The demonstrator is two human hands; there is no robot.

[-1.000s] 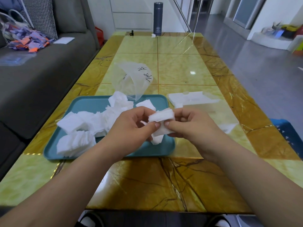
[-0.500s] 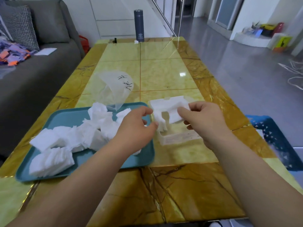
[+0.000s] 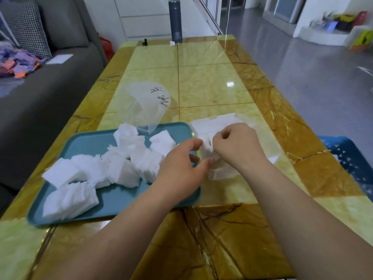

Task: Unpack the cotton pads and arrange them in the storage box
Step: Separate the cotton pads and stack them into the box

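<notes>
Loose cotton pads (image 3: 113, 168) are heaped on the teal tray (image 3: 129, 201) toward the counter's (image 3: 212, 77) left edge, with the emptied plastic bag (image 3: 145, 104) lying behind it. The left hand (image 3: 181, 164) is held half open, thumb near the box, gripping nothing visible. The right hand (image 3: 234, 146) is pinched shut on a small stack of pads (image 3: 207, 146) over the clear storage box (image 3: 222, 170). If the pinch is released unevenly, the stack could be fanned out or tipped beside the box
</notes>
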